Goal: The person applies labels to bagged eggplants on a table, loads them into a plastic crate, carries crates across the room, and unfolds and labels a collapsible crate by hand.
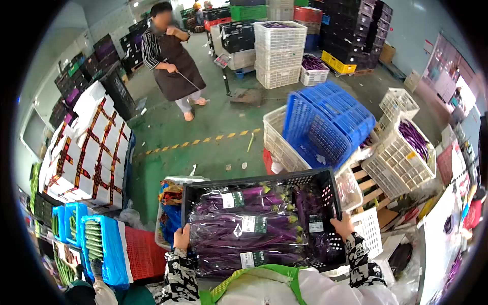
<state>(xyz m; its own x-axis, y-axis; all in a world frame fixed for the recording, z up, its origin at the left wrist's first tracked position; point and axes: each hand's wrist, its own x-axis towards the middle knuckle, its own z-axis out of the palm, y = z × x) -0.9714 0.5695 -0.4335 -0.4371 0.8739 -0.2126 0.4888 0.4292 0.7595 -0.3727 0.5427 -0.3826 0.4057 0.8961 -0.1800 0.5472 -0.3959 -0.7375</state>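
My left hand [182,236] grips the left side of a black plastic crate [312,182]. Its right side is held by my right hand [344,226]. Inside lie several clear bags of long purple eggplants [269,224] with white and dark labels. Three bags run crosswise, stacked from far to near, and another bag [316,229] stands lengthwise along the right wall. The crate is in front of my body, above a white basket [161,216] with blue and orange wrapping at its left. Fingers of both hands are partly hidden behind the crate walls.
A blue crate [330,122] lies tipped on white crates ahead right, near a white crate of eggplants [406,157]. White taped boxes [86,157] are stacked left. A person [175,61] in an apron stands ahead. Another person's gloved hand [96,269] is by green vegetables, lower left.
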